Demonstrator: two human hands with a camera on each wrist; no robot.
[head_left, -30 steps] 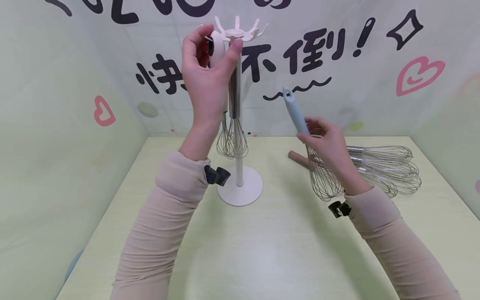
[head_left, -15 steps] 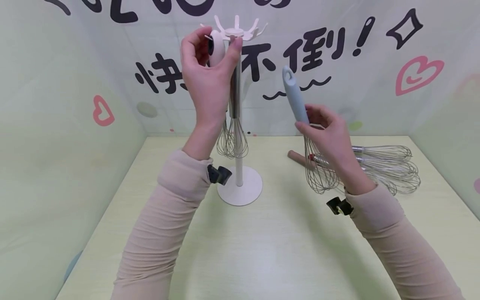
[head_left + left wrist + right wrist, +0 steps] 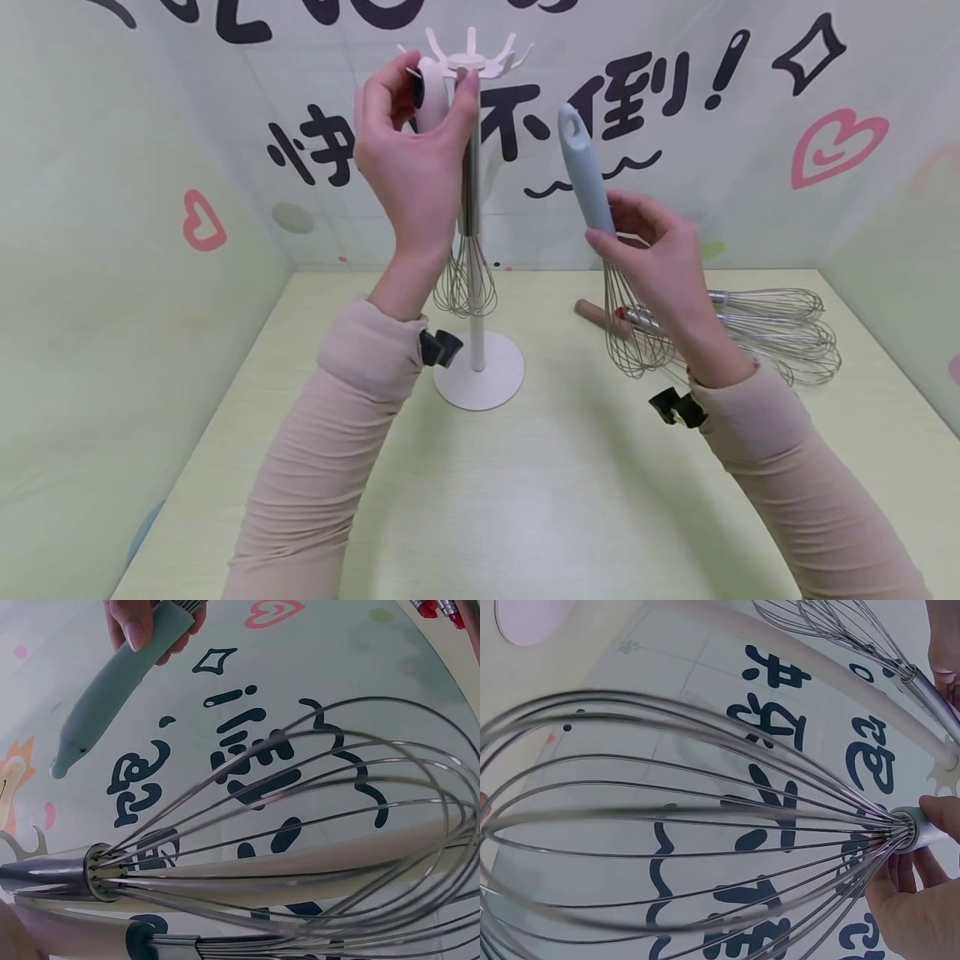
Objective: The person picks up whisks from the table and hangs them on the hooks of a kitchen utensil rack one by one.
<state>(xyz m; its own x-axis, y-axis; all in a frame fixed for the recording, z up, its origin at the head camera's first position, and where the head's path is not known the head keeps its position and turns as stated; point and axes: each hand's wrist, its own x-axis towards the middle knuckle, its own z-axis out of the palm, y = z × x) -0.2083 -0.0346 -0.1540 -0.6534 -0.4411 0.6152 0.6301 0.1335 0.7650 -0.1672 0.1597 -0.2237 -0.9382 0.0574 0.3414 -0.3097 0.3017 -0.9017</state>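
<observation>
Head view: left hand (image 3: 408,171) pinches a white-handled whisk (image 3: 431,96) at the rack's hooks (image 3: 472,60); right hand (image 3: 660,267) grips a blue-handled whisk (image 3: 583,179). Keep the hanging hole square to its hook.

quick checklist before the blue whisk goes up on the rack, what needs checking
1. Right hand grips the pale blue-handled wire whisk: ok.
2. Hanging hole at that handle's top faces up and is unblocked: ok.
3. White hook rack on its round-based stand has free prongs on the right side: ok.
4. Left hand holds the white-handled whisk at a prong; fully hooked: cannot tell.
5. Path from blue whisk to rack clear of the whisks lying on the table: ok.
</observation>
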